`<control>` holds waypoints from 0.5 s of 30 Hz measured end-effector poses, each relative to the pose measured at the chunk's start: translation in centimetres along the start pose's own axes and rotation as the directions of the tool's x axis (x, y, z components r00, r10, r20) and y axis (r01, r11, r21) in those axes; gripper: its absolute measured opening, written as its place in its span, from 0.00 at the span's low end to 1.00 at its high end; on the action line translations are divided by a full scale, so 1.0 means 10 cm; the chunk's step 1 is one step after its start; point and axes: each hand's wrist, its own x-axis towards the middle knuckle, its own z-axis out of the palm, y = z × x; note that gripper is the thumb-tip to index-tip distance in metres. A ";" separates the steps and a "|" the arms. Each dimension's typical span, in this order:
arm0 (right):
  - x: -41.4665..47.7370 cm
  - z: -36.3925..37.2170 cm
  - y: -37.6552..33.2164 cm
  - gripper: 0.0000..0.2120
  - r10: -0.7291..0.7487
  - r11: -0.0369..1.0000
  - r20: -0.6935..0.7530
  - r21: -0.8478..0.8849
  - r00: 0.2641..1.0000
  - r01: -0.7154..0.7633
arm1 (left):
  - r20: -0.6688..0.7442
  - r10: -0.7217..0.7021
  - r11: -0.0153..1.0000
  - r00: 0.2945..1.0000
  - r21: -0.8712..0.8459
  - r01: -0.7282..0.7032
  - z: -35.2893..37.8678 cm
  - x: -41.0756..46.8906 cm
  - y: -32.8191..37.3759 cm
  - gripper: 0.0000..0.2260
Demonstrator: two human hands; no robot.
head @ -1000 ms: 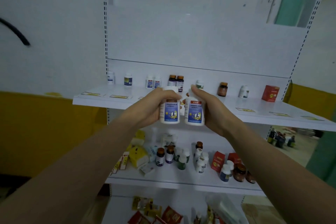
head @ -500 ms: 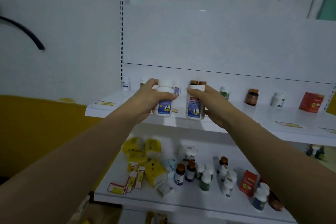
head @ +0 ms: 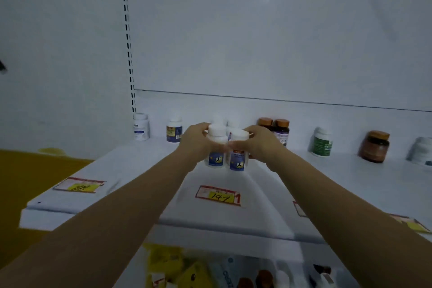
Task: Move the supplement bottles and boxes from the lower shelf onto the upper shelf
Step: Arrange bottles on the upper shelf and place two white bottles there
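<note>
The upper shelf now fills the view, closer than half a second ago. Both hands have carried their bottles in past its front edge toward the back row of bottles. The left hand wraps curled fingers round one white bottle. The right hand grips its twin, and the two touch. Whether their bases rest on the shelf is unclear.

White upper shelf: bottles line the back edge, from a white bottle at the left back corner to a brown jar toward the right, with open gaps between. Mid-shelf, the left hand and right hand, gripping two white blue-labelled bottles, stand before two amber-capped dark bottles. Near the front edge lie flat red-and-yellow price labels.
</note>
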 end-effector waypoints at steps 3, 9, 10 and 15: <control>0.26 0.10 0.10 0.20 -0.005 0.996 -0.022 -0.089 1.000 0.003 | -0.001 -0.025 0.997 1.000 0.078 0.025 0.14 0.27 -0.19 0.27; 0.63 0.15 0.09 0.13 -0.013 0.969 -0.064 -0.248 0.998 -0.003 | 0.013 0.009 0.989 1.000 0.148 -0.011 0.24 0.68 -0.28 0.26; 0.68 0.17 0.10 0.16 -0.010 0.967 -0.076 -0.256 0.997 -0.010 | 0.019 0.016 0.987 1.000 0.161 -0.019 0.24 0.72 -0.29 0.26; 0.86 0.22 0.12 0.18 -0.001 0.955 -0.104 -0.295 0.995 -0.030 | 0.051 0.000 0.978 0.999 0.208 -0.011 0.25 0.95 -0.39 0.26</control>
